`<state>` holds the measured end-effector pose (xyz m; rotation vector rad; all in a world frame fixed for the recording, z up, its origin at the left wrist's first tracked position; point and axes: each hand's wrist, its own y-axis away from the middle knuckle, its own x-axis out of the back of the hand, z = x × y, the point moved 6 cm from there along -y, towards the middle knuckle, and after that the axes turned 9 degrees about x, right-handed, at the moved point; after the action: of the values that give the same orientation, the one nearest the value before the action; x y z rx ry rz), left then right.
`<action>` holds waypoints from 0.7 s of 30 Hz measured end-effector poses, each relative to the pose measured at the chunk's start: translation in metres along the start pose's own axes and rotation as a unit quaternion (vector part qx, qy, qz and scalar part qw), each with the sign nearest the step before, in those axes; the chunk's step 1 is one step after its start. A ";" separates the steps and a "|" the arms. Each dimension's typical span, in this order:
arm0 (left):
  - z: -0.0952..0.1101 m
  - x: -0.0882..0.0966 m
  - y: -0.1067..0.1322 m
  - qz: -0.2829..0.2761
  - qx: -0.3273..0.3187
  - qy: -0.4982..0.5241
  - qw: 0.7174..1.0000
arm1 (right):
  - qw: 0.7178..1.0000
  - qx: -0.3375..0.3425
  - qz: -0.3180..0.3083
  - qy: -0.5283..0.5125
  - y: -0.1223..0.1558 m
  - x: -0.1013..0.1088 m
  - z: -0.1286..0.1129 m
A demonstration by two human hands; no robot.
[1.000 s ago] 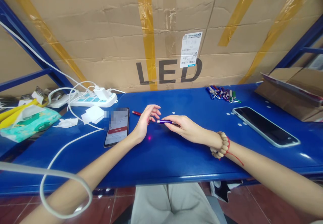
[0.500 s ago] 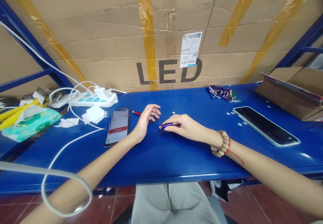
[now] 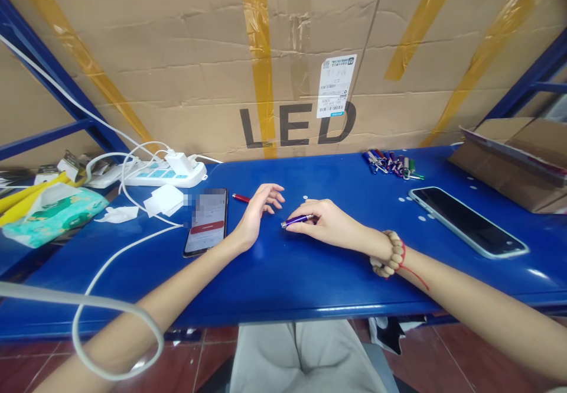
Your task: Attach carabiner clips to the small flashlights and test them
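My right hand (image 3: 325, 218) is closed around a small purple metal tube, which looks like a mini flashlight (image 3: 296, 221); its silver end points left, and the fingers and thumb cover the other end. Just to the left, my left hand (image 3: 259, 213) hovers over the table with fingers apart and curved, holding nothing. A red tube of similar shape, a red mini flashlight (image 3: 240, 197), lies behind my left hand, which hides part of it. At the back right is a heap of several coloured mini flashlights (image 3: 390, 164) with clips.
On the blue table (image 3: 274, 286) a lit phone (image 3: 206, 227) lies left and a dark-screened phone (image 3: 469, 221) right. A power strip (image 3: 168, 174), white cables, paper pieces (image 3: 163, 201) and a tissue pack (image 3: 55, 213) occupy the left. An open carton (image 3: 514, 168) stands right.
Both hands have shifted very slightly to the right. The purple mini flashlight stays in my right hand, and my left hand keeps its open shape.
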<state>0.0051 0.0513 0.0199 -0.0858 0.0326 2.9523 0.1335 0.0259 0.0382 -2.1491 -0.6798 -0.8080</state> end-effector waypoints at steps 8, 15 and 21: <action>-0.001 0.000 0.000 -0.004 -0.003 -0.001 1.000 | 1.000 -0.019 -0.004 0.007 0.000 0.001 0.003; -0.001 0.000 0.000 -0.005 -0.002 0.006 1.000 | 1.000 0.020 -0.012 -0.007 0.000 -0.001 0.001; 0.000 -0.001 0.001 -0.003 0.000 0.007 1.000 | 0.999 0.025 -0.022 0.001 0.000 -0.003 0.000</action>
<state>0.0056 0.0500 0.0204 -0.1055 0.0340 2.9448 0.1319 0.0248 0.0364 -2.0950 -0.7417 -0.8076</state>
